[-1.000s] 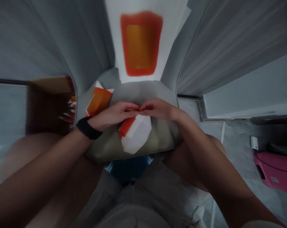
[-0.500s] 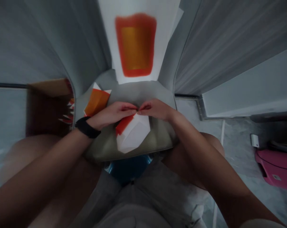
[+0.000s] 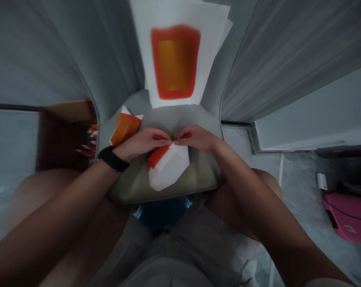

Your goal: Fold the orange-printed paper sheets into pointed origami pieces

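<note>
A partly folded sheet of paper (image 3: pixel 170 169), white with an orange-red strip, lies over the front of the grey-green chair seat (image 3: pixel 203 177). My left hand (image 3: pixel 153 139) pinches its upper edge between thumb and fingers. Close beside it, my right hand (image 3: pixel 194 137) pinches the same edge from the other side, the fingertips of both almost meeting. Left of my hands rests a folded orange paper piece (image 3: pixel 126 126) with white corner tips, partly behind my left wrist. A black band (image 3: pixel 113 158) circles that wrist.
White sheets (image 3: pixel 208 48) printed with an orange and red patch lean on the chair back. At left stands an open cardboard box (image 3: pixel 63 111) with red-and-white folded pieces (image 3: pixel 91 143) at its side. A pink object (image 3: pixel 352 219) and a small white device (image 3: pixel 321 181) lie on the floor at right.
The whole view has shifted slightly. My hands keep their pinch on the paper's upper edge, with a small gap now showing between the fingertips; the right hand has barely moved.
</note>
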A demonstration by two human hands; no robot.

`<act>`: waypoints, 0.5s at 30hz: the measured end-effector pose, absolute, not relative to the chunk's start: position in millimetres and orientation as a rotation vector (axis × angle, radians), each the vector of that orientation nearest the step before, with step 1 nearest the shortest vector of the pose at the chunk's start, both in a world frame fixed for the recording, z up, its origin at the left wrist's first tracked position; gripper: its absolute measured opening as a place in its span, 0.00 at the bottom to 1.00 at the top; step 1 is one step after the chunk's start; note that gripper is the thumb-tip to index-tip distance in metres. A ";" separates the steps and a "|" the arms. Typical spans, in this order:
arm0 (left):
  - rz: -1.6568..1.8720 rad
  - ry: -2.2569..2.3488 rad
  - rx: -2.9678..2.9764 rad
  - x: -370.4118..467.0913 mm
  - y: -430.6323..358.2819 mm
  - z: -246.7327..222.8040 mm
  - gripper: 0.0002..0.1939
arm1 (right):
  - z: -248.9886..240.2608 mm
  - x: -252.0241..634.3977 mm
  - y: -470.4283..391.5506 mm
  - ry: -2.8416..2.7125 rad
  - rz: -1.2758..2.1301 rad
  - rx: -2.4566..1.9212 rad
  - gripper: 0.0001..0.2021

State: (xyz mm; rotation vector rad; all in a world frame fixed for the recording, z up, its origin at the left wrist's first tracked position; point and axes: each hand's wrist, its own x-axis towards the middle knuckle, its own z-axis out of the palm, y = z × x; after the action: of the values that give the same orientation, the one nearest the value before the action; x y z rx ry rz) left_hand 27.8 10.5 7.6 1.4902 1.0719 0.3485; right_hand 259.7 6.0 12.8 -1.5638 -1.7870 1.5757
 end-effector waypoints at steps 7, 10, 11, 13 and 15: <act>0.177 1.030 1.579 22.9 16.4 16.6 0.18 | 12.5 258.0 5.1 -1.708 1.587 -1.516 0.10; 0.163 1.061 1.489 23.1 15.2 18.6 0.19 | 12.5 259.8 5.1 -1.646 1.627 -1.512 0.09; 0.165 1.064 1.455 23.5 14.9 19.2 0.19 | 13.1 260.6 5.1 -1.629 1.644 -1.515 0.08; 0.172 1.071 1.412 23.9 14.6 21.3 0.18 | 15.3 262.5 5.0 -1.593 1.686 -1.502 0.08; 0.172 1.077 1.397 24.0 14.8 25.2 0.17 | 18.7 264.4 4.7 -1.564 1.741 -1.454 0.07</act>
State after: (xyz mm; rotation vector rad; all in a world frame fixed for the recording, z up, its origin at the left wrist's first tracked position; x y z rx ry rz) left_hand 24.0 14.8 25.2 1.3967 1.0768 0.1724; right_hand 264.4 4.7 18.7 -1.4536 -1.5644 1.7410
